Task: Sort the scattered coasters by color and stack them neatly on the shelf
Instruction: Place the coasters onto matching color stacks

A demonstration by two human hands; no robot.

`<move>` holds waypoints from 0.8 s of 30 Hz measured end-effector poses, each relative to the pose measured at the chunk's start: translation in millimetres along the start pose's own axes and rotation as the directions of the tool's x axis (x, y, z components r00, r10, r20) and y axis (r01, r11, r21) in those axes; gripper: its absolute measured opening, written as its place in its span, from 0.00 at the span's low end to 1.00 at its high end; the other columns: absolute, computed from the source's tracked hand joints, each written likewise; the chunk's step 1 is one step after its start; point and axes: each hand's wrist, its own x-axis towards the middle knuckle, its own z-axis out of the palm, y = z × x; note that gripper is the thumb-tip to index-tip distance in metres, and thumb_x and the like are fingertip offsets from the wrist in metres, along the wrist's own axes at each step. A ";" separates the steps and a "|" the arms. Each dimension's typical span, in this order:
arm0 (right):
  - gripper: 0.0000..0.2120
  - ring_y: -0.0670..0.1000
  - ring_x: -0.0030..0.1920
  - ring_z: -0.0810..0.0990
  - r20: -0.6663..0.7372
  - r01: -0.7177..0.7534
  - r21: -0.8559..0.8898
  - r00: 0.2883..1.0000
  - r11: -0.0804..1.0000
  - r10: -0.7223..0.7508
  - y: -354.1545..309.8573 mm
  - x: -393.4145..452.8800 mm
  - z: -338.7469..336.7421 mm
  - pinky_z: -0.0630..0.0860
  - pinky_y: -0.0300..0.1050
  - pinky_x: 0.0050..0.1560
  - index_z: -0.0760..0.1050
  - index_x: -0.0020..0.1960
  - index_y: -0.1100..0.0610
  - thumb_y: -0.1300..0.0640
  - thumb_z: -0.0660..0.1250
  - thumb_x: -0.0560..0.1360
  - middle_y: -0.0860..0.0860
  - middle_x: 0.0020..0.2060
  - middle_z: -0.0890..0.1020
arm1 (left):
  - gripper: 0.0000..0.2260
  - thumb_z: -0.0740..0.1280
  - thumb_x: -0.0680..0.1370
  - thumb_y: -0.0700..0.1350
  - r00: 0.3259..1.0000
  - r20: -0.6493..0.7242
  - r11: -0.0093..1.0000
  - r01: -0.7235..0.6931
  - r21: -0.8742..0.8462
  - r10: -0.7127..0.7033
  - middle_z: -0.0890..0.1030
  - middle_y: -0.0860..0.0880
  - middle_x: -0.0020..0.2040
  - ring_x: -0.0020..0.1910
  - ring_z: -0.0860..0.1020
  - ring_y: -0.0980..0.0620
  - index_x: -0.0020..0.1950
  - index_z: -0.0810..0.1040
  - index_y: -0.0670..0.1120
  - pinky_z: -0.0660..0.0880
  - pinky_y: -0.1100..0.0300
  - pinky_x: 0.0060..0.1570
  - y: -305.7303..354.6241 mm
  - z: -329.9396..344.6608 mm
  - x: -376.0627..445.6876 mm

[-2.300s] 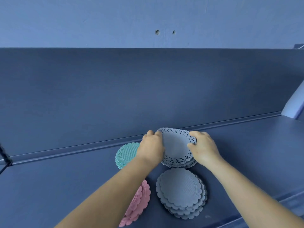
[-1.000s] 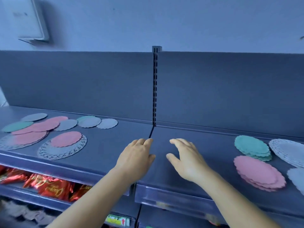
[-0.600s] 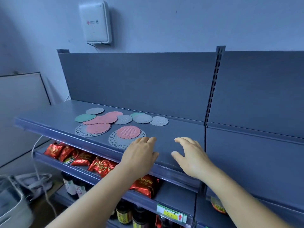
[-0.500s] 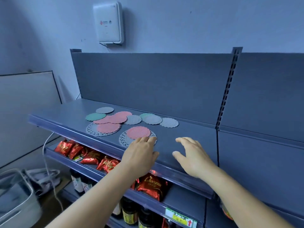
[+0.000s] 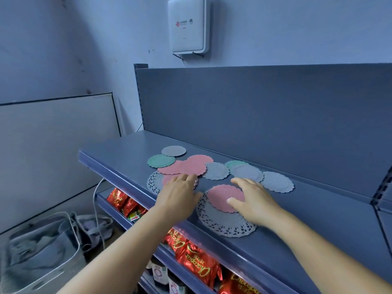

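Observation:
Several coasters lie scattered on the grey shelf. A pink coaster rests on a white lace doily; my right hand lies open on the pink one's right edge, thumb touching it. My left hand is flat and open over another pink coaster that sits on a second lace doily. Behind them lie overlapping pink coasters, a green coaster, a second green one partly covered, and grey coasters.
The shelf's back panel rises behind the coasters. Red snack packets fill the lower shelf. A white box hangs on the wall. A white basket and a cable are at floor level, left.
My view swung left from the sorted stacks to the scattered coasters. Both hands, empty since leaving the lace stack, have moved forward and now rest on the two pink coasters.

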 end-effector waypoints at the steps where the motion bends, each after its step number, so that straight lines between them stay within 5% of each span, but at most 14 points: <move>1: 0.29 0.52 0.72 0.62 0.014 0.004 0.003 1.000 1.000 -0.004 -0.2 10.2 2.7 0.59 0.45 0.71 0.59 0.74 0.52 0.47 0.63 0.76 0.49 0.72 0.65 | 0.22 0.58 0.81 0.53 1.000 0.004 1.000 0.008 0.004 -0.008 0.70 0.48 0.69 0.67 0.69 0.46 0.73 0.63 0.47 0.67 0.53 0.64 -4.1 1.0 9.8; 6: 0.34 0.54 0.74 0.59 0.112 0.011 -0.035 0.994 0.999 -0.007 1.4 45.7 14.9 0.58 0.47 0.73 0.55 0.76 0.52 0.44 0.63 0.75 0.51 0.74 0.62 | 0.22 0.57 0.80 0.54 0.998 0.050 1.000 0.029 0.009 -0.029 0.69 0.47 0.69 0.66 0.69 0.44 0.72 0.63 0.47 0.67 0.51 0.64 -20.8 13.7 53.9; 15: 0.27 0.48 0.67 0.66 0.133 -0.025 0.010 0.991 1.000 0.024 4.8 56.5 14.4 0.63 0.43 0.69 0.68 0.69 0.49 0.46 0.68 0.72 0.46 0.66 0.69 | 0.21 0.49 0.80 0.58 0.986 0.152 0.998 0.063 0.029 -0.067 0.68 0.44 0.66 0.67 0.65 0.41 0.66 0.69 0.50 0.61 0.46 0.67 -38.6 32.5 101.2; 21: 0.30 0.49 0.67 0.67 0.141 -0.221 0.029 0.966 0.975 0.215 6.9 49.9 5.5 0.66 0.44 0.67 0.66 0.70 0.47 0.49 0.71 0.70 0.48 0.65 0.69 | 0.17 0.61 0.77 0.56 0.998 0.043 0.997 -0.043 -0.057 0.045 0.70 0.46 0.64 0.63 0.67 0.42 0.64 0.74 0.51 0.63 0.53 0.63 -34.4 30.8 100.1; 24: 0.24 0.49 0.61 0.73 0.072 -0.325 0.054 0.944 0.944 0.321 7.7 45.2 4.4 0.71 0.43 0.60 0.73 0.63 0.47 0.53 0.73 0.69 0.48 0.62 0.73 | 0.28 0.68 0.74 0.50 0.999 0.038 0.984 -0.022 -0.179 0.029 0.66 0.43 0.66 0.64 0.65 0.42 0.72 0.64 0.50 0.63 0.54 0.64 -29.5 25.2 102.2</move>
